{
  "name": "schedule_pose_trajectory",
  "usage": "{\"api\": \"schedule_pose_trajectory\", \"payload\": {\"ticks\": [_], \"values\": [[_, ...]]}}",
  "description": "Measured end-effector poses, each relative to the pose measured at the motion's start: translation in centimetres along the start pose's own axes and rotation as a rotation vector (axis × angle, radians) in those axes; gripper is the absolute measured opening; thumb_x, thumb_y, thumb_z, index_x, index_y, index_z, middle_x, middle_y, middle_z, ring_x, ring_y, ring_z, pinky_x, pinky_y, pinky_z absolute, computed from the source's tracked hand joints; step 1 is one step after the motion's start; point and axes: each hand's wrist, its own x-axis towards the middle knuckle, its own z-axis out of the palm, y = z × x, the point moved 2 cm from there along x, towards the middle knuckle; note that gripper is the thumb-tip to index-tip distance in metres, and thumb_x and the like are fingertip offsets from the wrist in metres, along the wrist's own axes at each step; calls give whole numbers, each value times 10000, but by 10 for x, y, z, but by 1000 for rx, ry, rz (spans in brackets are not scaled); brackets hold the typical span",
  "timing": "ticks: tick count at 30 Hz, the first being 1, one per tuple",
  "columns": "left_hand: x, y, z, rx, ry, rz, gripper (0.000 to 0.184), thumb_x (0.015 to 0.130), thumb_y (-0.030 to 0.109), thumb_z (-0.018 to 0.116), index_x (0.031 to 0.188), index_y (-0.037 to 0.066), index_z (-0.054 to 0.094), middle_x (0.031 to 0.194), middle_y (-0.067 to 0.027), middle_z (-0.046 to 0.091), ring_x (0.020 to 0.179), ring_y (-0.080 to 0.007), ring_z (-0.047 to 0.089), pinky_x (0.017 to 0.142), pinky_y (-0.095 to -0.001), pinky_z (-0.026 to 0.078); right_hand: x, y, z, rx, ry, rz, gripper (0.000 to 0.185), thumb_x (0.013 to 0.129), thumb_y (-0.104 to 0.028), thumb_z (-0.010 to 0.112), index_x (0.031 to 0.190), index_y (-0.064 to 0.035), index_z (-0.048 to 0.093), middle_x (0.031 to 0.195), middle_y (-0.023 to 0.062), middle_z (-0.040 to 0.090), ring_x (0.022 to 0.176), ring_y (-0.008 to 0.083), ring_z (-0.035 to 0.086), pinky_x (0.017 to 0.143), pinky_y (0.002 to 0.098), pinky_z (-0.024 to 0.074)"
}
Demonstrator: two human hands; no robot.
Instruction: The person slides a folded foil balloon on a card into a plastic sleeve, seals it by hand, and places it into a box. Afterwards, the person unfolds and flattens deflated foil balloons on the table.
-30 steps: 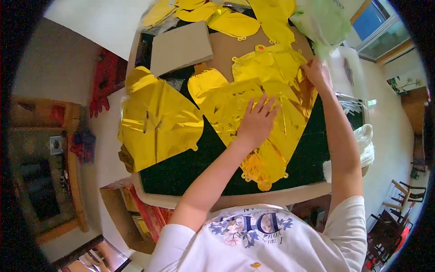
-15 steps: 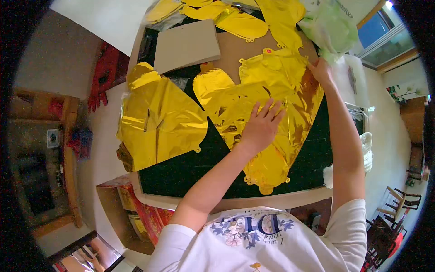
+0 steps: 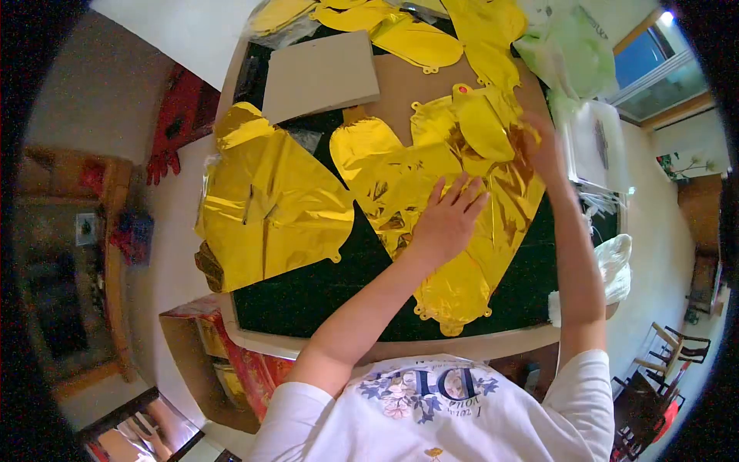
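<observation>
A flat gold foil balloon (image 3: 481, 277) lies in front of me on the dark green tabletop. My left hand (image 3: 448, 219) rests on its middle, fingers outstretched and palm down. At the balloon's upper right edge is my right hand (image 3: 548, 154), its fingers smeared by motion, so their grip is unclear. Beside that hand, a rounded gold flap (image 3: 485, 131) is folded inward over the balloon. To the left lies a second gold foil balloon (image 3: 277, 204), creased and flat. More gold foil (image 3: 419, 42) is spread along the far side.
A grey-brown cardboard piece (image 3: 319, 77) lies beyond the balloons, near a brown sheet (image 3: 396, 96). Pale green plastic bags (image 3: 570, 54) bunch at the far right. White plastic (image 3: 613, 269) hangs by the right table edge. An open carton (image 3: 208, 362) stands below the near left corner.
My right hand has moved slightly toward me along the balloon's right edge. The upper right part of the foil has folded inward to the left. My left hand stays nearly in place.
</observation>
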Motion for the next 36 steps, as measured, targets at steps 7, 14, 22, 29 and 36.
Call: {"api": "schedule_pose_trajectory", "payload": {"ticks": [7, 14, 22, 29, 36], "values": [[-1, 1, 2, 33, -41, -7, 541, 880, 214, 542, 1402, 130, 429, 1515, -84, 342, 1410, -299, 290, 1147, -522, 212, -46, -75, 8, 81, -27, 144, 422, 828, -42, 583, 1250, -51, 570, 1255, 182, 576, 1191, 358, 517, 1029, 415, 393], [0, 1, 3, 91, -69, -1, 555, 890, 223, 526, 1424, 139, 403, 1522, -76, 333, 1419, -281, 278, 1153, -523, 196, -23, -81, 19, -277, -4, -27, 452, 852, -112, 599, 1293, -49, 528, 1231, 200, 584, 1148, 373, 537, 1028, 434, 398], [-2, -1, 7, 24, 5, -11, 527, 897, 213, 513, 1409, 144, 410, 1509, -74, 356, 1406, -277, 305, 1141, -526, 225, -13, -91, 9, 644, 66, 383, 307, 927, -85, 531, 1218, -26, 607, 1260, 176, 599, 1195, 338, 547, 1053, 369, 394], [0, 1, 3, 5, -33, -17, 513, 902, 226, 512, 1401, 142, 432, 1520, -81, 339, 1407, -294, 300, 1143, -530, 218, -57, -68, 17, 98, -83, 99, 331, 897, 8, 513, 1216, -10, 601, 1253, 189, 599, 1199, 333, 550, 1028, 388, 417], [0, 1, 1, 13, -14, -9, 470, 917, 193, 490, 1379, 116, 457, 1490, -101, 377, 1411, -282, 288, 1154, -513, 177, -53, -79, 18, 128, -111, 58, 376, 854, 54, 508, 1214, -8, 598, 1194, 178, 635, 1138, 346, 590, 1022, 397, 422]]}}
